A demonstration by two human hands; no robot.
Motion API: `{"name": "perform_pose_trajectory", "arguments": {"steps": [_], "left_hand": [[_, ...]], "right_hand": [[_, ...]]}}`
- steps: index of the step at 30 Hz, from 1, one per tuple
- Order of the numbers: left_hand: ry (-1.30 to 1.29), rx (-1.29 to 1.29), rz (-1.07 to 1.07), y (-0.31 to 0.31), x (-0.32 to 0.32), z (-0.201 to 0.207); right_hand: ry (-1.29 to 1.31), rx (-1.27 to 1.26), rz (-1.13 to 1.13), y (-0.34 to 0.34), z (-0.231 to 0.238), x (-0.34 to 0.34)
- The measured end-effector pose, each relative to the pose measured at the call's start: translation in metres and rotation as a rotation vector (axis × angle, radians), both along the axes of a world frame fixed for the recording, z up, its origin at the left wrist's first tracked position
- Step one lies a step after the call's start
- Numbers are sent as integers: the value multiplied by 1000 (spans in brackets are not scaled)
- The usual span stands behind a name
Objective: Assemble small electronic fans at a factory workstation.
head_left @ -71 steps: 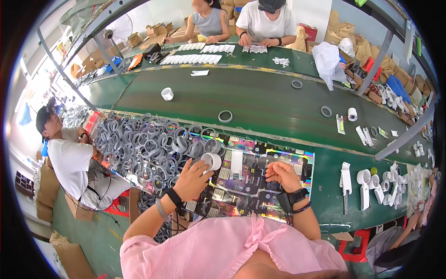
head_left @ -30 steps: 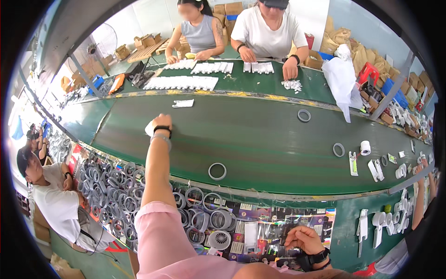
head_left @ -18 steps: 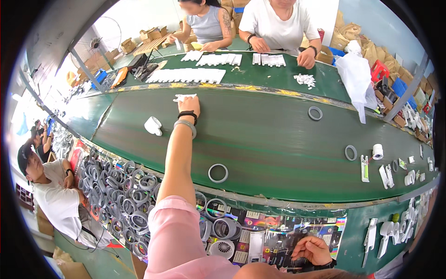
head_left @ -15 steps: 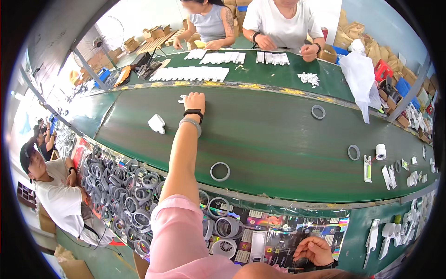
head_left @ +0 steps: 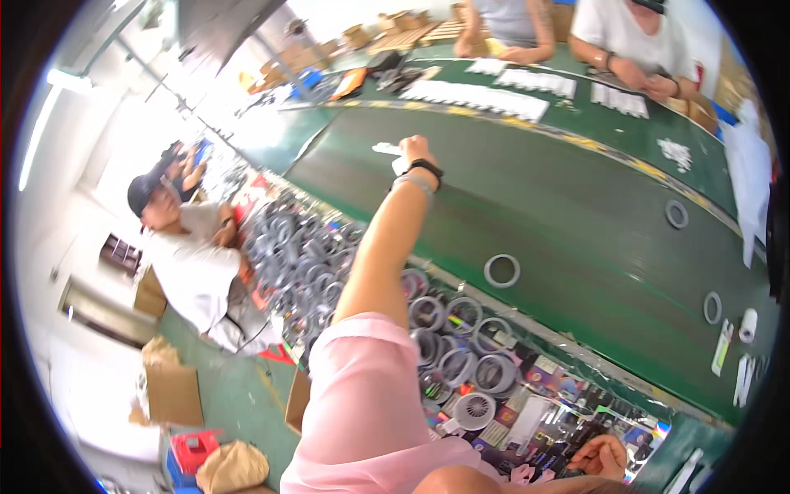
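Reaching far across the green belt point(head_left: 576, 222) with left hand point(head_left: 415, 148), bare forearm stretched out over the heap of gray rings point(head_left: 304, 247). Step in hand, as judged: handling a flat white part point(head_left: 384, 148) on the belt's far half. Just below that part, close by the wrist: a second white piece point(head_left: 399, 165), outline unclear. Cannot tell grip from mere touch; fingers mostly hidden and blurred. Next move, probably: calls for careful finger placement, without nudging the second piece. Look of the flat part: pale, elongated, low, partly covered. Right hand point(head_left: 601, 455): loosely open, fingers bent, apparently empty, low over the near surface point(head_left: 706, 435).
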State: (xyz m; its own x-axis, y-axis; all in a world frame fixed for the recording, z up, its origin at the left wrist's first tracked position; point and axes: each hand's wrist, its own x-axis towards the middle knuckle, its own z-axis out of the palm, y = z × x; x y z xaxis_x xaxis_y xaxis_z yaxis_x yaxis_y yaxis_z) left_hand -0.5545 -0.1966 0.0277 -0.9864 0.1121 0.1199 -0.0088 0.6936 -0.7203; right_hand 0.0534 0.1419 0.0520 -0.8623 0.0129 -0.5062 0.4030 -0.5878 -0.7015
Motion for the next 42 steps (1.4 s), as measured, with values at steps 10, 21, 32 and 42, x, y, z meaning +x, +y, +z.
{"name": "perform_pose_trajectory", "arguments": {"steps": [10, 21, 32, 42], "left_hand": [[-141, 173, 71, -53, 70, 46], [-135, 607, -341, -34, 161, 143], [-143, 936, -963, -25, 329, 274], [120, 1060, -1231, -4, 426, 395]], "right_hand": [[70, -17, 30, -6, -7, -3], [220, 0, -41, 4, -44, 9], [278, -126, 22, 7, -46, 9], [292, -112, 42, 8, -47, 11]]}}
